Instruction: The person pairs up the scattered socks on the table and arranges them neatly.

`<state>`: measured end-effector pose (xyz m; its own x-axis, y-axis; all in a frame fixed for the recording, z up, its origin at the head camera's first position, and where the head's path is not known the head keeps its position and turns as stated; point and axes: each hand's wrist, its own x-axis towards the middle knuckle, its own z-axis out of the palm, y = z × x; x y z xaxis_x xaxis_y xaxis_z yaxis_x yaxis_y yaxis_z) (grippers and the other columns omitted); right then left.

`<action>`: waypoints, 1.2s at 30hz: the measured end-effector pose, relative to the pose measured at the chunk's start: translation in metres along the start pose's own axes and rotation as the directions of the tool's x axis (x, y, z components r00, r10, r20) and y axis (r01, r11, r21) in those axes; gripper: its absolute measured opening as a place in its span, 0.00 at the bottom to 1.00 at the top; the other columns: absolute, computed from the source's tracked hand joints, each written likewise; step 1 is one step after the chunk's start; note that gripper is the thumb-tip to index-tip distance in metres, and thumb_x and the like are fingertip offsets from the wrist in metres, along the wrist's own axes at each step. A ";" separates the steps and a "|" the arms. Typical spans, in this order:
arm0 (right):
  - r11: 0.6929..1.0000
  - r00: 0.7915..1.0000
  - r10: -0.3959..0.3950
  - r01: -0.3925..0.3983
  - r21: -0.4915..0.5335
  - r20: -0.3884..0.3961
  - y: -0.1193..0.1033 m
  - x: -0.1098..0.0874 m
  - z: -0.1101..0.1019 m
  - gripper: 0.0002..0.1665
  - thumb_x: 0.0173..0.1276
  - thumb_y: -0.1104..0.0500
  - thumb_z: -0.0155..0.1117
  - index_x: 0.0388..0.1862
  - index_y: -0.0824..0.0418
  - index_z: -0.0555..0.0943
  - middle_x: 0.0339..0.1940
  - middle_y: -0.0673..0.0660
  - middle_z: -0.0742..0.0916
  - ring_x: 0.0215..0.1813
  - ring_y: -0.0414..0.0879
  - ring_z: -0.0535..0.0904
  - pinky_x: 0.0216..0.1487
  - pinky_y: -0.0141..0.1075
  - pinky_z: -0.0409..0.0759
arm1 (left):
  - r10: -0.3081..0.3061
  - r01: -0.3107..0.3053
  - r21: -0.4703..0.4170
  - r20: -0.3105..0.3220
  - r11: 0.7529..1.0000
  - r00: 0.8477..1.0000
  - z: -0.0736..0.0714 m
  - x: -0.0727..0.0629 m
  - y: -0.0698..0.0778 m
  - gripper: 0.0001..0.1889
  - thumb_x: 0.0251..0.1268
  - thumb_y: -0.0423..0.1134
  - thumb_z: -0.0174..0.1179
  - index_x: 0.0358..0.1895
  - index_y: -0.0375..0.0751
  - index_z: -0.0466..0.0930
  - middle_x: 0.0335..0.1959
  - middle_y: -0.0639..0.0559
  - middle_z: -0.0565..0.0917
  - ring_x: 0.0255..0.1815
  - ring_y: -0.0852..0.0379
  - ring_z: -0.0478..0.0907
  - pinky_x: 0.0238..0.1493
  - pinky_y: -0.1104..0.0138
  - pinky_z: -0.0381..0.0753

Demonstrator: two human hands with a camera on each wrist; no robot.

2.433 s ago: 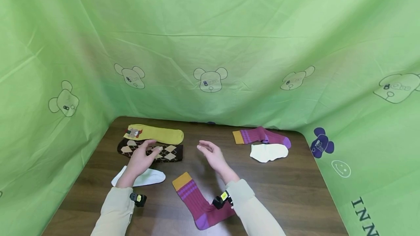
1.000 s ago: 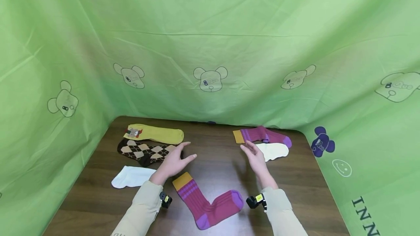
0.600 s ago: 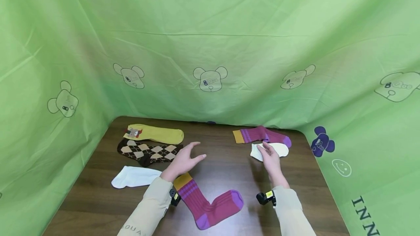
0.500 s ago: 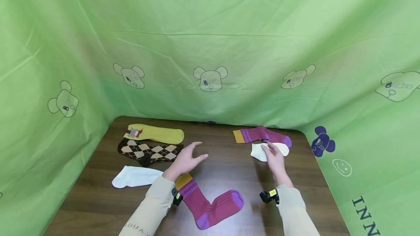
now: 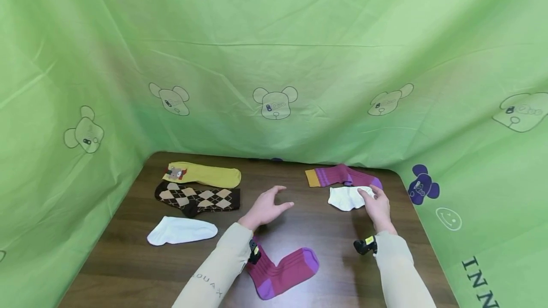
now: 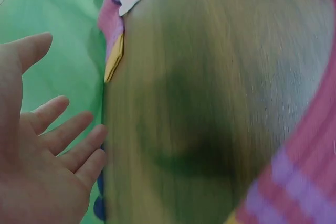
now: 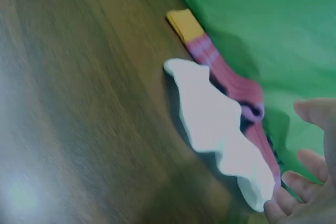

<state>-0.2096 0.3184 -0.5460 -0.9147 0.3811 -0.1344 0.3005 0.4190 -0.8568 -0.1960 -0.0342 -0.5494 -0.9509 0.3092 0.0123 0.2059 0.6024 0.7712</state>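
My right hand (image 5: 377, 207) hovers over the toe end of a short white sock (image 5: 344, 198) at the table's right side. Seen from the right wrist, its loosely bent fingers hold nothing, close to that toe (image 7: 257, 190). Behind the white sock lies a burgundy sock (image 5: 329, 176) with a mustard cuff and purple toe. My left hand (image 5: 265, 206) is in the air over the middle, thumb apart and fingers extended, empty in the left wrist view. A matching burgundy sock (image 5: 287, 274) lies flat below it; the left forearm hides its cuff in the head view.
On the left side of the wooden table (image 5: 120, 260) lie a yellow sock (image 5: 210, 175) with an animal picture, a dark argyle sock (image 5: 214, 199) and a longer white sock (image 5: 184, 230). Green printed cloth (image 5: 274, 61) hangs around the table's back and sides.
Both hands have moved right: the left from above the argyle sock to mid-table, the right from mid-table to the short white sock's toe. The socks lie where they were.
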 end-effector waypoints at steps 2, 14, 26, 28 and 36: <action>0.999 1.000 0.000 0.001 -0.042 0.008 0.002 0.004 -0.003 0.43 0.74 0.50 0.63 0.77 0.72 0.60 0.75 0.74 0.65 0.75 0.69 0.59 0.74 0.56 0.57 | -0.002 0.002 -0.007 0.015 1.000 1.000 0.007 0.004 0.004 0.36 0.68 0.58 0.62 0.72 0.40 0.70 0.68 0.43 0.76 0.68 0.41 0.71 0.68 0.51 0.68; 0.948 0.998 -0.056 0.058 -0.313 0.016 0.015 0.012 -0.002 0.40 0.68 0.59 0.64 0.71 0.80 0.63 0.68 0.82 0.68 0.70 0.76 0.61 0.72 0.59 0.57 | -0.002 0.001 0.021 0.064 1.000 0.998 0.038 0.016 0.028 0.34 0.67 0.60 0.63 0.70 0.45 0.73 0.65 0.45 0.78 0.65 0.44 0.74 0.65 0.53 0.71; 0.856 0.979 -0.189 0.205 -0.474 0.082 0.024 0.003 0.016 0.44 0.58 0.58 0.70 0.69 0.77 0.66 0.61 0.83 0.72 0.60 0.80 0.66 0.58 0.67 0.66 | 0.004 -0.004 0.007 0.075 1.000 0.997 0.041 0.014 0.037 0.33 0.66 0.58 0.64 0.69 0.44 0.73 0.65 0.45 0.78 0.67 0.44 0.73 0.66 0.54 0.70; 0.845 0.969 -0.225 0.247 -0.475 0.104 0.021 -0.005 0.023 0.44 0.57 0.58 0.72 0.68 0.76 0.68 0.60 0.82 0.73 0.59 0.79 0.68 0.57 0.67 0.68 | 0.013 -0.014 0.008 0.073 1.000 0.997 0.041 0.015 0.036 0.33 0.66 0.57 0.65 0.69 0.43 0.74 0.65 0.45 0.78 0.66 0.45 0.73 0.66 0.54 0.70; 0.789 0.918 -0.355 0.397 -0.469 0.180 0.010 -0.039 0.055 0.42 0.53 0.57 0.78 0.64 0.75 0.75 0.56 0.79 0.78 0.56 0.75 0.72 0.55 0.64 0.70 | 0.054 -0.058 0.056 0.074 0.997 0.996 0.046 0.013 0.030 0.30 0.65 0.51 0.67 0.66 0.38 0.76 0.63 0.43 0.79 0.66 0.45 0.73 0.67 0.57 0.69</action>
<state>-0.1856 0.2624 -0.5763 -0.9944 0.0532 0.0912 0.0010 0.8685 -0.4957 -0.1919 0.0223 -0.5551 -0.9187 0.3949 0.0067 0.2735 0.6240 0.7320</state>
